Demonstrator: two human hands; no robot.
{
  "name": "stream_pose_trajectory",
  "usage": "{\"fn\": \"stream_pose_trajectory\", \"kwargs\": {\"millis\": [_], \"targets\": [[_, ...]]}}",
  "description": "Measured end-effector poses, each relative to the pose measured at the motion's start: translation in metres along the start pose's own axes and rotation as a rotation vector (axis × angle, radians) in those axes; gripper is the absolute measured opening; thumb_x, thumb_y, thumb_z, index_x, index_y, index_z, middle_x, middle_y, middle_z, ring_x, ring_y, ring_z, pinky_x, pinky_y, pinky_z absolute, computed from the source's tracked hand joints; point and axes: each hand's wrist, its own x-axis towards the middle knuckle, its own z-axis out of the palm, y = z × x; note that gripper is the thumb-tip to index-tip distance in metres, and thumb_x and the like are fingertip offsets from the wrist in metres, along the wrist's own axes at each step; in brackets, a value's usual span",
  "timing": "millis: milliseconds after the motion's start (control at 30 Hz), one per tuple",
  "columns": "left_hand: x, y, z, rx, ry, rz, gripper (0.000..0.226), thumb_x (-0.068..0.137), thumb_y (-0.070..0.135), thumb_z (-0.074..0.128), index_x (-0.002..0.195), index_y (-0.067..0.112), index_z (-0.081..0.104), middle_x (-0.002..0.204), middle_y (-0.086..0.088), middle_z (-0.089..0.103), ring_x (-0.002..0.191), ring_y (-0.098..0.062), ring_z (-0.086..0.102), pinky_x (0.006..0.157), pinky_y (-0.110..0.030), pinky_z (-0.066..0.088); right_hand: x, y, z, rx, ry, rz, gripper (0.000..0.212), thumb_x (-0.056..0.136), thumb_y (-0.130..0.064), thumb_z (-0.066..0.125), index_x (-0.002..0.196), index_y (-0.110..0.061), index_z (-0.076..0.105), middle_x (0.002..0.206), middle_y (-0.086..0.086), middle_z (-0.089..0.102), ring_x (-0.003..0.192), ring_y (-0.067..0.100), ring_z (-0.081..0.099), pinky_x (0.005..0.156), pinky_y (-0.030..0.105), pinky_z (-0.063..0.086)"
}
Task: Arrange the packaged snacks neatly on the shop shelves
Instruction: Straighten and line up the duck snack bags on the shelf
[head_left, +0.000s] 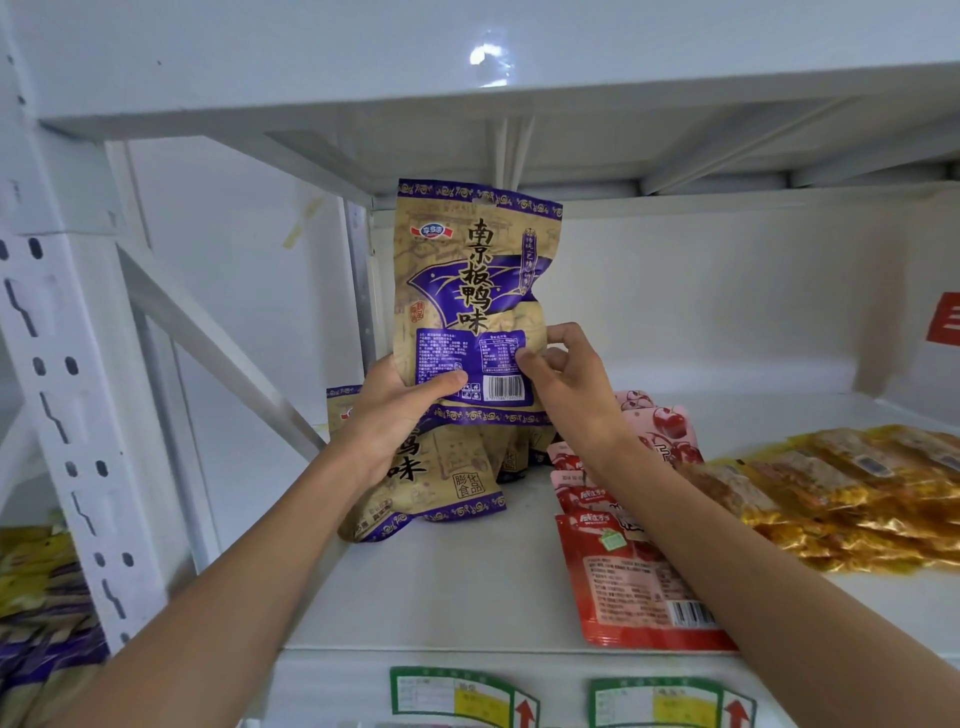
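Note:
I hold a tan and purple snack bag (470, 270) upright above the white shelf (457, 582), near its back left corner. My left hand (397, 410) grips the bag's lower left edge, thumb across the front. My right hand (561, 374) pinches its lower right edge beside the barcode. Below it, more bags of the same tan and purple snack (447, 488) lie in a loose pile on the shelf, partly hidden by my left wrist.
Red and pink snack packets (628, 582) lie in a row under my right forearm. Yellow-gold packets (852, 499) are spread at the right. The upper shelf (571, 104) is close overhead. A perforated upright post (67, 395) stands left, with more bags (36, 613) beyond it. Price labels (457, 696) line the front edge.

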Motion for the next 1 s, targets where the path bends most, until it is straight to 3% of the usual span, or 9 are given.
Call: {"fn": "stream_pose_trajectory", "kwargs": {"millis": [200,667,767,867,933,1000], "targets": [[-0.004,0.003,0.004,-0.021,0.013,0.021,0.05,0.083,0.04,0.082,0.126,0.025,0.063,0.111,0.005,0.079,0.101,-0.016,0.077,0.099,-0.049,0.059,0.001,-0.002,0.0,-0.027,0.009,-0.028,0.036,0.099,-0.044,0.063,0.127,-0.027,0.046,0.125,-0.005,0.067,0.104,0.008,0.07,0.061,0.012,0.056],[-0.008,0.002,0.005,-0.014,0.051,0.077,0.062,0.074,0.05,0.082,0.126,0.023,0.063,0.11,0.005,0.079,0.099,-0.016,0.077,0.092,-0.045,0.062,0.002,0.002,-0.001,-0.078,-0.005,-0.011,0.035,0.1,-0.044,0.062,0.125,-0.026,0.046,0.115,-0.008,0.069,0.095,0.005,0.07,0.058,0.011,0.054],[-0.008,0.001,0.006,0.002,0.078,0.139,0.053,0.078,0.042,0.083,0.124,0.022,0.066,0.108,0.006,0.08,0.097,-0.015,0.078,0.088,-0.04,0.063,0.003,0.004,-0.002,-0.134,0.031,-0.089,0.037,0.099,-0.043,0.063,0.127,-0.027,0.045,0.109,-0.015,0.063,0.102,0.007,0.069,0.066,0.019,0.06],[-0.007,0.0,0.006,0.008,0.081,0.186,0.04,0.084,0.031,0.083,0.12,0.024,0.068,0.107,0.008,0.08,0.097,-0.014,0.077,0.084,-0.035,0.062,0.005,0.011,-0.002,-0.428,0.191,-0.254,0.046,0.099,-0.041,0.068,0.135,-0.022,0.047,0.133,-0.002,0.05,0.123,0.01,0.054,0.077,0.033,0.064],[-0.007,-0.001,0.009,0.042,0.109,0.217,0.035,0.088,0.03,0.081,0.12,0.027,0.068,0.106,0.01,0.08,0.096,-0.01,0.077,0.079,-0.027,0.062,0.004,0.013,0.0,-0.53,0.289,-0.377,0.049,0.098,-0.04,0.07,0.137,-0.021,0.047,0.136,0.001,0.045,0.124,0.009,0.048,0.078,0.036,0.063],[-0.011,0.0,0.013,0.067,0.149,0.25,0.034,0.091,0.031,0.078,0.124,0.023,0.068,0.104,0.011,0.079,0.094,-0.007,0.076,0.073,-0.019,0.06,0.002,0.009,0.002,-0.449,0.257,-0.413,0.05,0.098,-0.041,0.069,0.138,-0.023,0.045,0.131,-0.002,0.05,0.118,0.011,0.055,0.075,0.04,0.064]]}}
